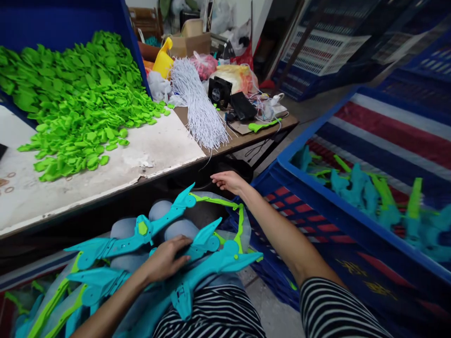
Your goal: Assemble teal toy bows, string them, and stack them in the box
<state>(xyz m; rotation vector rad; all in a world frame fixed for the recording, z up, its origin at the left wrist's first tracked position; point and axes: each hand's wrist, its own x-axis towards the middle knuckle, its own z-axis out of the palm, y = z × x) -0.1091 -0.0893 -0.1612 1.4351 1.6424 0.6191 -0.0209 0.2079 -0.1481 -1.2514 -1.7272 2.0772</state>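
Observation:
Several turquoise plastic toy pieces [128, 241] with bright green arms and clear film lie across my lap. My left hand [168, 258] lies over one turquoise piece [206, 244] in the middle of the pile, its fingers curled on it. Another turquoise piece [211, 266], with a pointed end, lies just below that hand. My right hand [227, 182] is held out beyond the lap, near the table edge. Its fingertips are pressed together, and whatever they may hold is too thin to make out. A bundle of white cords [199, 103] lies on the table ahead of it.
Bright green plastic pieces [88, 112] spill from a tipped blue bin [137, 51] onto the white tabletop [155, 150]. A small black fan [220, 91] stands beyond the cords. At right, a blue crate [285, 162] holds turquoise and green toys; more toys lie at lower left.

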